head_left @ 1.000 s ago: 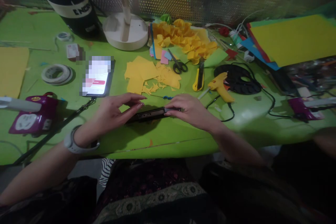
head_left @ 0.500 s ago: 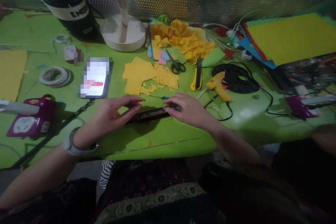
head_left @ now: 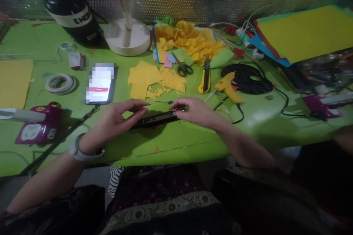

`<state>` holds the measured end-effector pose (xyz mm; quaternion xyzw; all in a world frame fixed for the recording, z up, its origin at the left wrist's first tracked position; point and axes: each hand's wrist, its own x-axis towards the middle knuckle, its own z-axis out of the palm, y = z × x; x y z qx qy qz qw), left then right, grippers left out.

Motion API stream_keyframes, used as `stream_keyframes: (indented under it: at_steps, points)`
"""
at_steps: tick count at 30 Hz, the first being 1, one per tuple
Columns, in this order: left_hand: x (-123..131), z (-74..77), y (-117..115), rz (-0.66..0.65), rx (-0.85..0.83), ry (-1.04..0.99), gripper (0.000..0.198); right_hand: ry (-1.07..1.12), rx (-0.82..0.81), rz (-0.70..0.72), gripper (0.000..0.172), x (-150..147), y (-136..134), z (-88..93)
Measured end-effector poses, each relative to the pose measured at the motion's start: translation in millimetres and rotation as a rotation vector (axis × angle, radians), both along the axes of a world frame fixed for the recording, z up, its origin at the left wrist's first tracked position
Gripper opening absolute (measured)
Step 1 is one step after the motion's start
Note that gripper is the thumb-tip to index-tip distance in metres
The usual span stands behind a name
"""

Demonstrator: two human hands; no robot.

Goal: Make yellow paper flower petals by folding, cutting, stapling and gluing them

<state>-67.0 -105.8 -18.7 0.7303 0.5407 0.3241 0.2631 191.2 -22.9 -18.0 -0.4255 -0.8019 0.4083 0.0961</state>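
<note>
We are facing the handled object [head_left: 160,119]; a phone [head_left: 100,82] is lying left. A glue gun [head_left: 228,85] is lying right.

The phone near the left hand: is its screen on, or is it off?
On. The phone lies face up, and its screen glows bright white, with a red band across it; parts are pixelated.

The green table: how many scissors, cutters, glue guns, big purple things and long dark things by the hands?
Scissors: 1
Cutters: 1
Glue guns: 1
Big purple things: 2, left one, right one
Long dark thing: 1
Total: 6
</note>
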Motion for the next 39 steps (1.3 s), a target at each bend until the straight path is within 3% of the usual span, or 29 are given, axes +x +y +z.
stream_keyframes:
  at_steps: [9, 15, 19, 23, 26, 32, 36, 39]
  points:
    - [-2, 12.6, 0, 0.039, -0.021, -0.021, 0.032, -0.01, 0.039, 0.043, 0.018, 1, 3, -1.1]
    - [-26, 22.9, -21, -0.099, -0.048, 0.242, 0.041, -0.019, 0.079, 0.042, 0.023, 2, 4, -4.7]
    - [-49, 16.2, -44, -0.119, -0.03, 0.523, 0.053, -0.033, 0.336, 0.123, 0.026, 0, -3, -4.1]
    - [-63, 2.8, -57, -0.056, 0.001, 0.649, 0.035, 0.005, 0.564, 0.354, 0.043, -8, -11, -14.8]
    - [-66, -3.3, -58, -0.062, 0.037, 0.643, 0.028, -0.082, 0.667, 0.464, 0.051, -16, -16, -29.8]
    - [-64, -5.9, -60, -0.016, 0.095, 0.755, 0.037, -0.191, 0.742, 0.49, 0.06, -21, -16, -53.4]
    - [-64, 2.1, -64, 0.034, 0.101, 0.777, 0.038, -0.199, 0.731, 0.508, 0.064, -20, -15, -54.4]
    - [-63, 18.2, -63, -0.016, 0.124, 0.746, 0.037, -0.216, 0.726, 0.522, 0.066, -20, -16, -48.9]
